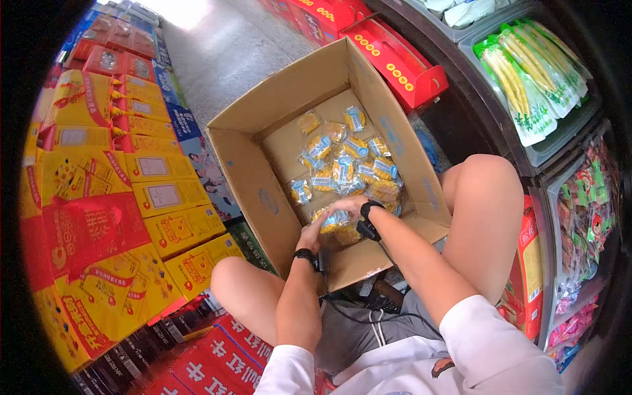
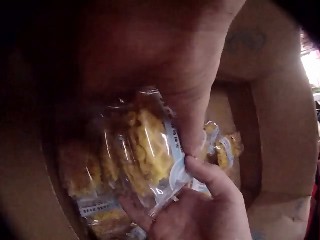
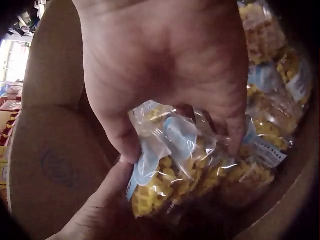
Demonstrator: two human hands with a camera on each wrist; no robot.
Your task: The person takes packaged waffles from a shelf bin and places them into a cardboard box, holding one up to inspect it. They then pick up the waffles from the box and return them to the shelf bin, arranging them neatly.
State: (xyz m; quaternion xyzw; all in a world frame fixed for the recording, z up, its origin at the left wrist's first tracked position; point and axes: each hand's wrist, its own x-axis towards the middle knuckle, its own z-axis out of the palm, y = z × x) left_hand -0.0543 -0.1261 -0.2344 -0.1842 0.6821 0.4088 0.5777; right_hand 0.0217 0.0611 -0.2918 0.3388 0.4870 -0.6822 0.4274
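Wrapped waffles (image 2: 150, 145), several packed side by side, held low in box. Left hand (image 1: 311, 236) and right hand (image 1: 353, 206) both clamped on them, thumbs meeting at packet edge. Around: open cardboard box (image 1: 263, 197). Beyond hands, loose packets (image 1: 343, 168) heaped on its bottom. Farther, just outside: red carton (image 1: 388, 62).

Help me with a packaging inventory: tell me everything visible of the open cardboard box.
The cardboard box is brown, rectangular and open-topped, with faint blue marks inside. Wrapped yellow packets cover part of its bottom. Its near end lies between the person's legs; whether they touch is unclear. The left hand and right hand reach inside, holding packets.
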